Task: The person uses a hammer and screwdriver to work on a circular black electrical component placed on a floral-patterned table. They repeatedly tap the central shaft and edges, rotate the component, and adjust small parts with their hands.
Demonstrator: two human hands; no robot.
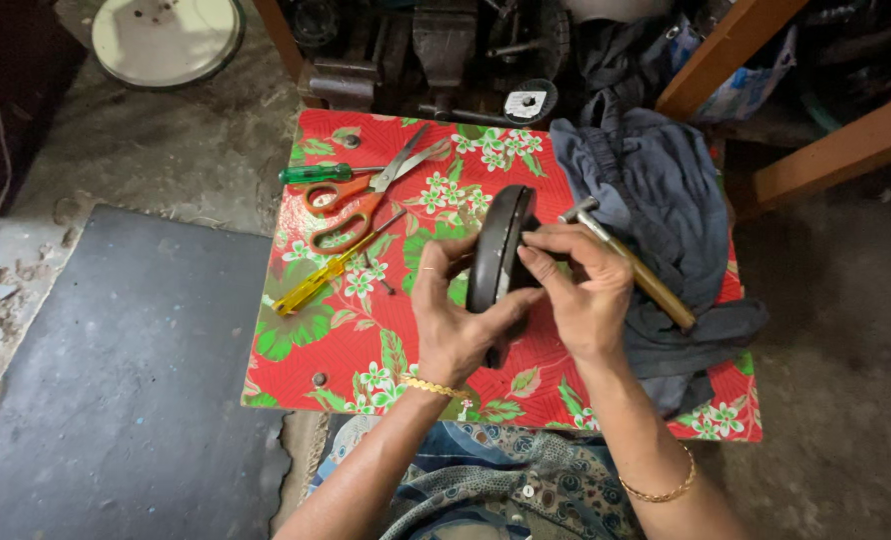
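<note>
Both hands are gripping one dark, curved metal part [499,258] above the floral tabletop [366,350] — the left hand [453,322] is closing its grip round the lower edge, the right hand [581,290] pinching the upper rim. Its long axis is running upright between them; a hammer [631,262] is lying just right — on grey cloth [666,200].

A small repair workshop, rough and cluttered.
Scissors [366,190], screwdrivers [316,173] and a hammer [631,265] lay on a floral-covered table [366,350]; a vise [444,40] stood behind on bare concrete floor [186,150].
</note>
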